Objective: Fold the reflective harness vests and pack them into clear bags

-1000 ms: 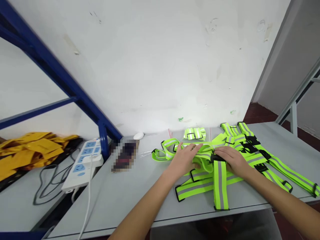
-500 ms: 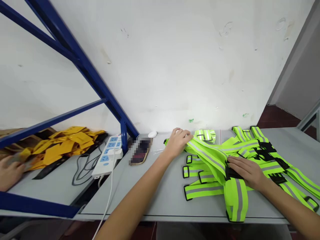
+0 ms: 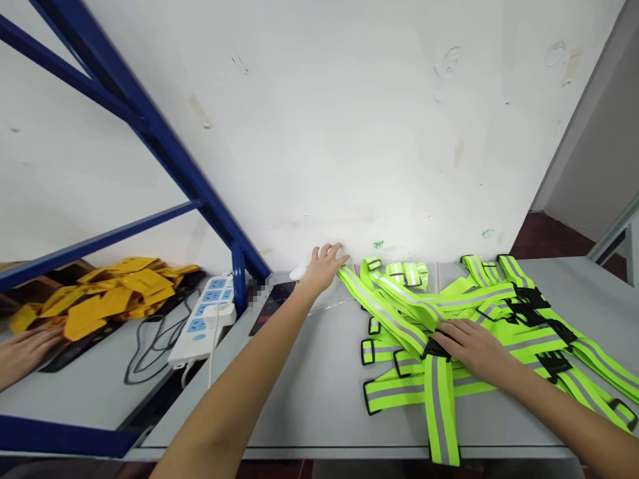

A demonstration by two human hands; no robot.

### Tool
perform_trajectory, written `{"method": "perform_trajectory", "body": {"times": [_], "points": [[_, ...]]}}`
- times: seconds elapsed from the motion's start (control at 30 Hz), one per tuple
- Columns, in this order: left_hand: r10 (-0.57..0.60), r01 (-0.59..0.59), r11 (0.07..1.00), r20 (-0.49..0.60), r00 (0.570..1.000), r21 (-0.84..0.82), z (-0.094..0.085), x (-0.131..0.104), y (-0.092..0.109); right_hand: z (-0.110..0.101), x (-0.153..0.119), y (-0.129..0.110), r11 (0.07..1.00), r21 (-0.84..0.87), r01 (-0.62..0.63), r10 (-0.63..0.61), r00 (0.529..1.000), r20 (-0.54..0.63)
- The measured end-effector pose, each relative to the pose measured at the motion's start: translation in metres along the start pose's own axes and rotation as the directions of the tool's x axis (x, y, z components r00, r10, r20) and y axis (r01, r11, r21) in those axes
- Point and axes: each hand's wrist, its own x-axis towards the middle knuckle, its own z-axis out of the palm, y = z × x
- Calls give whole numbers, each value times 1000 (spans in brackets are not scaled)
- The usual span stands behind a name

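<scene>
Several neon-green reflective strap vests with grey stripes and black buckles lie overlapped on the grey table. My right hand [image 3: 472, 346] is closed on the black joint of the nearest reflective vest [image 3: 389, 311], its thumb hidden. One wide strap of this vest hangs over the table's front edge. Another strap runs up and left to my left hand [image 3: 325, 267]. The left fingers are spread, close to the wall, with the strap's end beside the thumb; its contact there is partly hidden. A folded green-striped bundle [image 3: 410, 274] in clear plastic lies against the wall.
Left of my arm are a phone [image 3: 273, 303], a white round object [image 3: 298, 273] and a white power strip [image 3: 200, 326] with cables. Beyond the blue metal frame [image 3: 174, 159], another person's hand [image 3: 30, 352] touches yellow packets [image 3: 120, 289]. The grey tabletop [image 3: 319, 386] ends at the front.
My left hand has moved left toward the wall, and the strap now stretches further out. My right hand shifted slightly left with the black joint. The other person's hand moved right beneath the yellow packets.
</scene>
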Motion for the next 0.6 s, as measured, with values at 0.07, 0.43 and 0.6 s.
{"method": "perform_trajectory", "body": {"times": [0.07,0.43,0.6], "points": [[0,1,999,49,999,-32,-10,-7,16,-2,4,-1,1000,0,-11,11,1000,7],[77,123,841,341,937,-527,-79,-51,201,2,55,1,983,35,-182,182,983,8],[40,121,921,398,916,-371,-62,-68,216,10,39,12,931,169,-323,314,946,78]]}}
